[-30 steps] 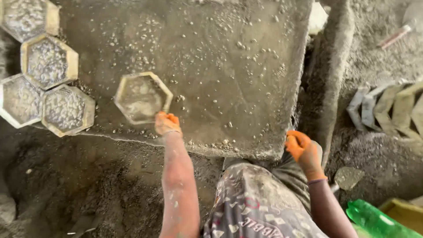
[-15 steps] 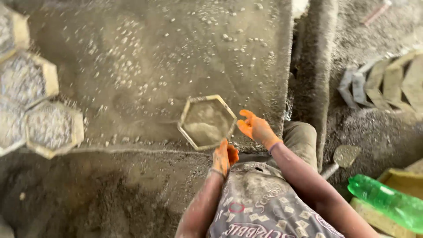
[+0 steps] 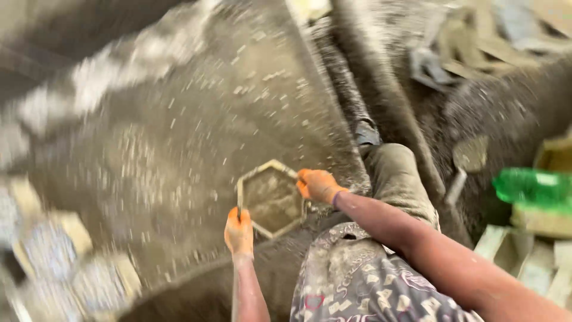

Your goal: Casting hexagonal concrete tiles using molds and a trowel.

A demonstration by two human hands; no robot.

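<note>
From the head camera, blurred by motion, a hexagonal mould lies just below the middle of the frame on a gritty grey slab. The left hand, in an orange glove, is closed on the mould's lower left edge. The right hand, gloved the same, curls its fingers over the mould's right rim. More hexagonal moulds sit smeared at lower left. A green plastic bottle lies at the right edge.

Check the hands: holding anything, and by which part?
Both hold the hexagonal mould by its rim: left hand at the lower-left edge, right hand at the upper-right edge.
</note>
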